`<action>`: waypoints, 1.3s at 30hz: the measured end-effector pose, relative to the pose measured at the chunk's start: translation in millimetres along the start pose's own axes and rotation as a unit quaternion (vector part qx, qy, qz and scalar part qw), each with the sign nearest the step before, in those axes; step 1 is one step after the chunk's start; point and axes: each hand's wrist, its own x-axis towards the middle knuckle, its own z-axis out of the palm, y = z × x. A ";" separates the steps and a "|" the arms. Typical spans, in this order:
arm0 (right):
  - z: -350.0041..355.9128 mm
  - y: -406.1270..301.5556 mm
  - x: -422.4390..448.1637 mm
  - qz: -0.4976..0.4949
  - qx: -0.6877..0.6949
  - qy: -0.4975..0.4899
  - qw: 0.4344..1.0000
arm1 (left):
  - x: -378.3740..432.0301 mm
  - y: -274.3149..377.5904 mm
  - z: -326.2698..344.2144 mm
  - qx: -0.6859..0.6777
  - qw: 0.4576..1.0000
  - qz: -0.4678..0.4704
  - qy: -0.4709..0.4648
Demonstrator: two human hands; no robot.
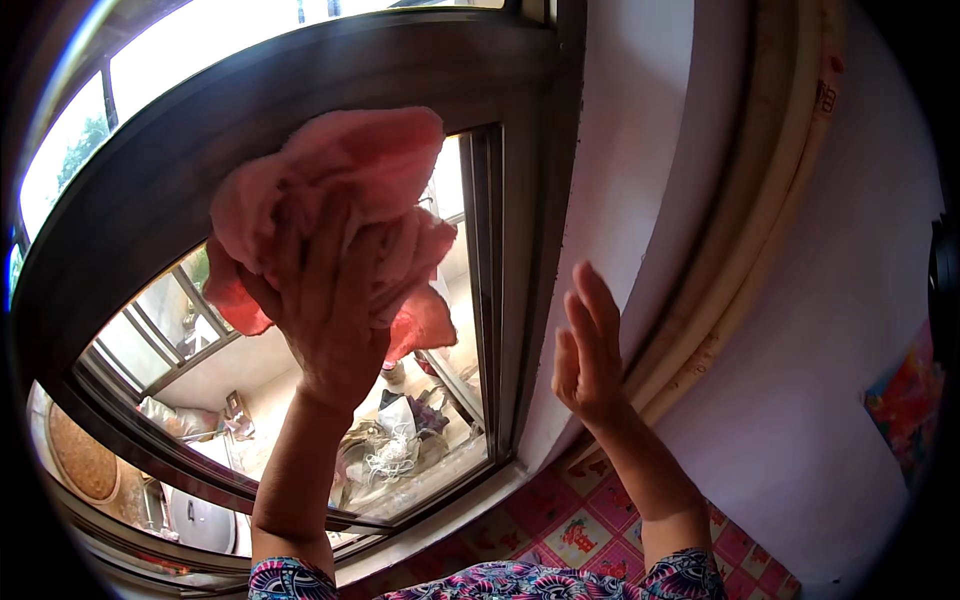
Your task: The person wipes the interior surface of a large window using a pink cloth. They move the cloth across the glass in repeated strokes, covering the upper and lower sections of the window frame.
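Observation:
My left hand (330, 300) is raised with spread fingers over a bunched pink cloth (375, 154). Cloth and hand lie against a sliding window, covering part of its glass pane (262, 382) and reaching up over the dark frame (247, 112). Loose folds of the cloth hang out on both sides of the hand. My right hand (589, 345) is held up without anything in it, its fingers extended. It is near the white window reveal (622, 150); whether it touches the wall cannot be told.
Through the glass a tangle of white cord (394, 454) and a stuffed sack (172, 418) show. A round tray (82, 454) and a metal lid (201, 520) are at lower left. Long pale poles (750, 277) stand along the wall at right. Below lies a red patterned checked covering (577, 532).

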 end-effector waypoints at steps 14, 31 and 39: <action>85.5 71.4 36.1 0.038 -0.116 -0.015 0.992 | -144.8 68.0 4.6 -0.234 0.920 0.009 -0.313; 94.8 75.8 35.5 0.008 -0.127 0.010 0.992 | -205.1 -4.0 -88.6 -0.325 0.840 -0.331 -0.281; 92.1 73.6 35.7 0.010 -0.142 0.012 0.990 | -156.1 -104.9 -151.9 0.180 0.968 -0.174 0.024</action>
